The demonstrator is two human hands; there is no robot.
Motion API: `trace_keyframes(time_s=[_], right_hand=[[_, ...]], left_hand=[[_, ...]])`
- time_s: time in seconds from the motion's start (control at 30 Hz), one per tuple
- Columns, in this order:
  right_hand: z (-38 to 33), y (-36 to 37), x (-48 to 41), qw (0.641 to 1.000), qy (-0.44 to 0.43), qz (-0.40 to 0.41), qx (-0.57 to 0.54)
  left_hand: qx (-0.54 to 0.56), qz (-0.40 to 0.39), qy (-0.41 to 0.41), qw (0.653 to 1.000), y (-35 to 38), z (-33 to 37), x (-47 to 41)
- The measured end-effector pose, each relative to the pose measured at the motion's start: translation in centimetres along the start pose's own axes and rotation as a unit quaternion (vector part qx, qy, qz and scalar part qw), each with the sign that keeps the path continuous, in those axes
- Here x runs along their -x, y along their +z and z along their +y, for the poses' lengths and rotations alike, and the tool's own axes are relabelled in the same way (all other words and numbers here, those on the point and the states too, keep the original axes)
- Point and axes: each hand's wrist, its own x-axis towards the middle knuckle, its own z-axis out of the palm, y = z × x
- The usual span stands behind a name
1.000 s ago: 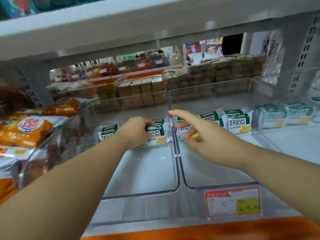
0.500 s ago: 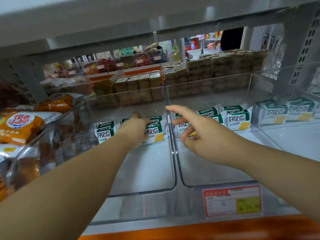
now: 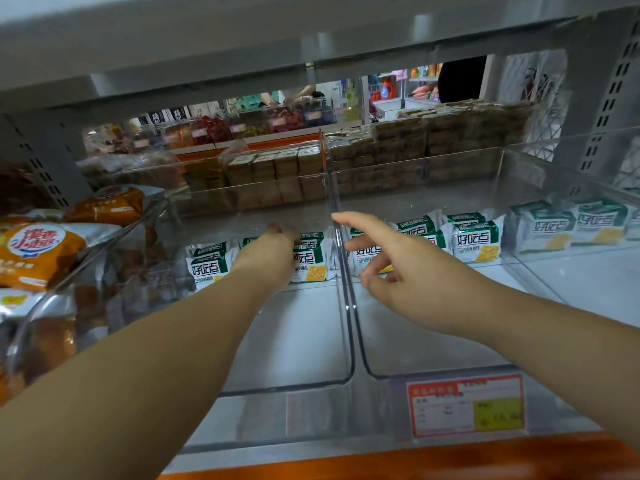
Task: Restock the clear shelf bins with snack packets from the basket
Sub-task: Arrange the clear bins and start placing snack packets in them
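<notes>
Green-and-white snack packets [image 3: 207, 266] stand in a row at the back of the left clear bin [image 3: 287, 386]. My left hand [image 3: 268, 259] reaches deep into that bin and grips one packet [image 3: 311, 268] in the row; its fingertips are hidden. My right hand [image 3: 405, 271] hovers over the divider and the right clear bin [image 3: 381, 374], index finger stretched out, other fingers loosely bent, holding nothing. More of the same packets [image 3: 478, 240] line the back of the right bin. The basket is out of view.
A third bin on the right holds more green packets [image 3: 554, 225]. Orange snack bags [image 3: 38, 254] fill the bin on the left. A low shelf board [image 3: 242, 36] hangs overhead. A red-framed price label [image 3: 465, 405] sits on the shelf front.
My left hand has pushed farther back into the left bin with its packet, now in line with the row. My right hand has barely shifted.
</notes>
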Motion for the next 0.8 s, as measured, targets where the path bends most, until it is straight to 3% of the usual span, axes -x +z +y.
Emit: trace_keyframes(time_s=[0.23, 0.33, 0.43, 0.57, 0.7, 0.8], right_hand=[[-0.1, -1.1, 0.5, 0.999, -0.008, 0.032, 0.035], [-1.3, -2.6, 1.9, 0.993, -0.021, 0.111, 0.038], [-3.6, -3.7, 5.5, 0.982, -0.077, 0.165, 0.046], [-5.5, -2.5, 12.3, 0.979, -0.115, 0.166, 0.029], [-5.1, 0.8, 17.2, 0.995, -0.057, 0.078, 0.003], [-4.3, 4.1, 19.2, 0.999, 0.039, -0.024, 0.013]], left_hand=[[0.093, 0.001, -0.02, 0.995, -3.7, 0.8, 2.2], [0.225, 0.094, -0.006, 0.97, -6.4, 2.2, 7.0], [0.333, 0.216, 0.012, 0.918, -7.9, 3.7, 14.1], [0.39, 0.26, 0.022, 0.883, -6.7, 4.6, 22.8], [0.4, 0.183, -0.02, 0.898, -3.0, 4.5, 26.7], [0.311, 0.042, -0.024, 0.949, 0.8, 4.2, 28.1]])
